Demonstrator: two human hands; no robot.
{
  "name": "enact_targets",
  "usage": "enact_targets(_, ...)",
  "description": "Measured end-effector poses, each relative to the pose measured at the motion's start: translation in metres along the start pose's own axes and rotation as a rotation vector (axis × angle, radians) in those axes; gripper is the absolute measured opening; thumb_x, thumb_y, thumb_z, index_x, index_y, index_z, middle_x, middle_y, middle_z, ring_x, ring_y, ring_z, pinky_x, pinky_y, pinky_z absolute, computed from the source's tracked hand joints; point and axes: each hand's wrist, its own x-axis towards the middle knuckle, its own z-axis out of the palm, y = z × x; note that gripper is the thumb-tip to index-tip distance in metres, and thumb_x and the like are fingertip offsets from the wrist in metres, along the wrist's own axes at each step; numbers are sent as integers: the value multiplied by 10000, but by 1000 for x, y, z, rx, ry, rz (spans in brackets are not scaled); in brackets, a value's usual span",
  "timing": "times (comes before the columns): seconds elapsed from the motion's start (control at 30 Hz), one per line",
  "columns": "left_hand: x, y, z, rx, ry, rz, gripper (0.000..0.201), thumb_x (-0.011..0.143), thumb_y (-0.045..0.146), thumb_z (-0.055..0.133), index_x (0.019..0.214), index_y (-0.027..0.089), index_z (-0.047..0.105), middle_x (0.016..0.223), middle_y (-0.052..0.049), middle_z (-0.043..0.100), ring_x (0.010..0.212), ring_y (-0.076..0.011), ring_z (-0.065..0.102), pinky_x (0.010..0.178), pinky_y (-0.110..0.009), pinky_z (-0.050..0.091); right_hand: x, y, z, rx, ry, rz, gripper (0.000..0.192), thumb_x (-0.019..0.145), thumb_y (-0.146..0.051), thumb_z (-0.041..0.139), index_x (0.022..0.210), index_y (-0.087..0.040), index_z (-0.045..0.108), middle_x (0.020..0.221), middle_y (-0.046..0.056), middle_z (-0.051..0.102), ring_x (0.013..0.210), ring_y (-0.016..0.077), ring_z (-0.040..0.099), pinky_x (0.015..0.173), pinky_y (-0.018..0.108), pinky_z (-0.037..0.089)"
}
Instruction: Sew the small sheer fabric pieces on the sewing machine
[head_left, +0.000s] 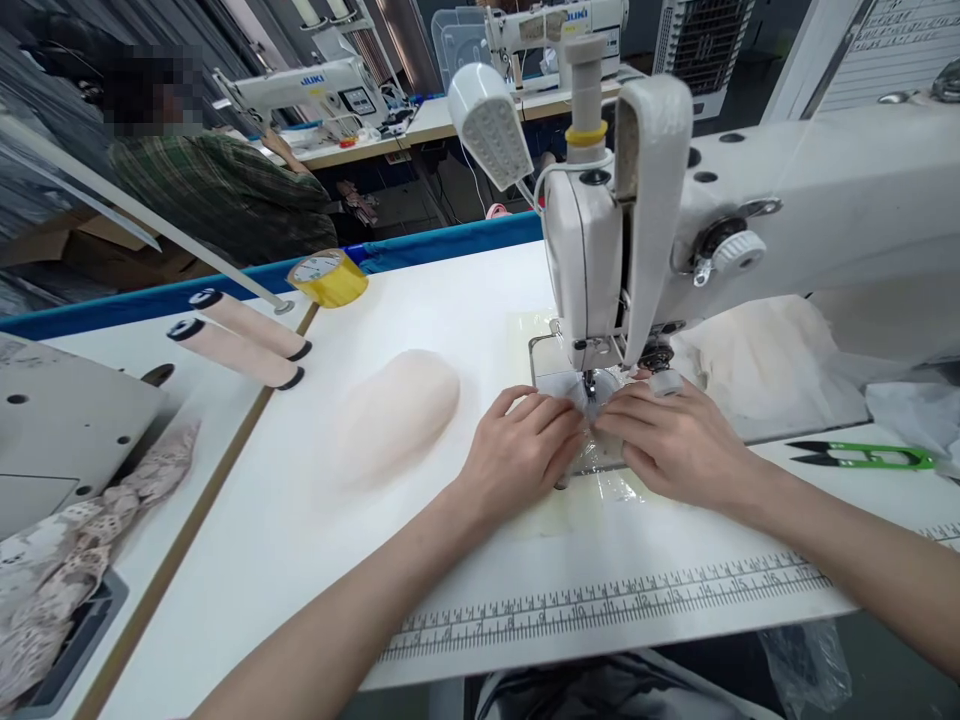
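Observation:
At the sewing machine's needle and presser foot, a thin, whitish, see-through piece lies under the foot, mostly covered by my fingers. My left hand is closed just left of the foot, fingertips bent down and pressed on this piece. From the right side my right hand grips it too, its fingers bunched close to the needle. Shiny clear film shows on the machine bed between the hands. A pale beige moulded cup rests on the table left of my left hand.
Two beige thread spools and a yellow tape roll stand at the back left. Green thread snips and pale sheer fabric lie at right. A printed ruler runs along the front edge. Another person sits beyond.

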Motion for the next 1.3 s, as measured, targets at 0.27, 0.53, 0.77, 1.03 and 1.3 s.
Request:
enact_targets(0.27, 0, -4, 8, -85, -41, 24, 267, 937, 192, 457, 1163, 141, 589, 1092, -80, 654, 1037, -189, 596, 988, -375, 447, -1, -2, 6, -79, 25, 25, 278, 839, -6, 452, 910, -161, 671, 966, 39, 716, 699, 139, 609, 702, 297, 406)
enact_targets(0.53, -2, 1, 9, 41, -73, 44, 343, 929, 352, 497, 1187, 158, 614, 1187, -113, 636, 1077, -228, 599, 1025, -439, 418, -2, 4, 7, -189, -121, 99, 199, 855, -104, 505, 950, -146, 674, 932, 72, 729, 841, 218, 609, 864, 376, 360)
enact_targets(0.77, -1, 3, 6, 115, -86, 84, 379, 942, 387, 478, 1194, 139, 613, 1213, -112, 643, 1146, -229, 590, 1082, -463, 366, -1, 2, 6, -217, -141, 114, 241, 865, -122, 495, 1031, -146, 667, 859, 68, 740, 875, 235, 613, 893, 391, 336)
enact_targets(1.03, -2, 4, 7, 132, -83, 85, 392, 938, 409, 479, 1207, 151, 599, 1213, -103, 644, 1149, -228, 592, 1098, -498, 347, -2, 2, 9, -235, -126, 103, 244, 855, -107, 503, 1032, -130, 670, 899, 73, 739, 836, 224, 618, 874, 388, 342)
enact_targets(1.3, -2, 5, 7, 103, -68, 63, 378, 928, 389, 500, 1196, 146, 610, 1199, -114, 650, 1139, -241, 597, 1102, -512, 335, -2, 1, 10, -211, -121, 104, 244, 840, -74, 507, 1015, -128, 669, 919, 67, 736, 830, 216, 619, 891, 381, 339)
